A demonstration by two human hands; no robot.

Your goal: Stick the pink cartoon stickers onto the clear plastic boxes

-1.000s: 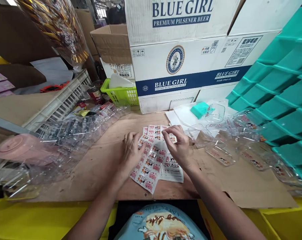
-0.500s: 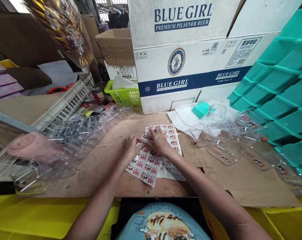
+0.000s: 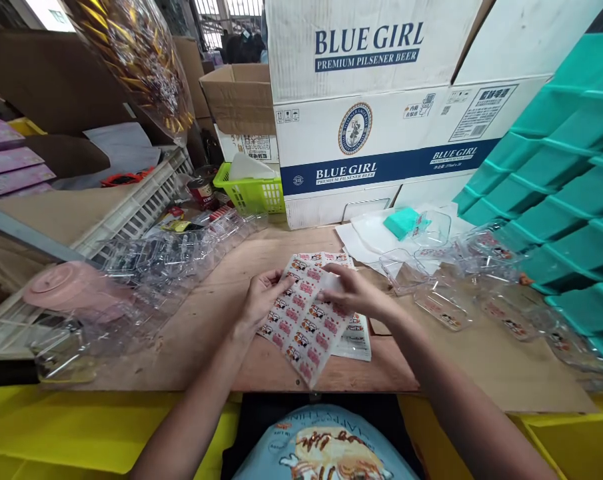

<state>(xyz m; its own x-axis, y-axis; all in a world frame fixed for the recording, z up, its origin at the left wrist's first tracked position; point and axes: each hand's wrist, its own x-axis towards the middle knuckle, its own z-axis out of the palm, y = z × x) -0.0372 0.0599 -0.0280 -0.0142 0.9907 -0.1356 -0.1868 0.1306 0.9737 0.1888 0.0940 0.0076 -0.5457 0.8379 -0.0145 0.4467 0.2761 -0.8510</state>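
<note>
My left hand pinches the left edge of a sticker sheet printed in rows with small orange-and-white cartoon animals and pink lettering. The sheet lies tilted, its lower corner by the table's front edge. At its upper right, my right hand is closed on the sheet, thumb and forefinger on either side of a plain whitish patch. Whether that patch is bare backing or a lifted piece, I cannot tell. Underneath, further sticker sheets stick out at the top and right.
Clear plastic cases, some with cartoon prints, lie to the right near stacked teal trays. More clear cases line the left, beside a pink round object. A white beer carton and a green basket stand behind.
My hands, close together on the sheet before, have moved apart, the right one to the right. The top sheet has shifted slightly toward me, and a whitish patch now shows by my right fingers.
</note>
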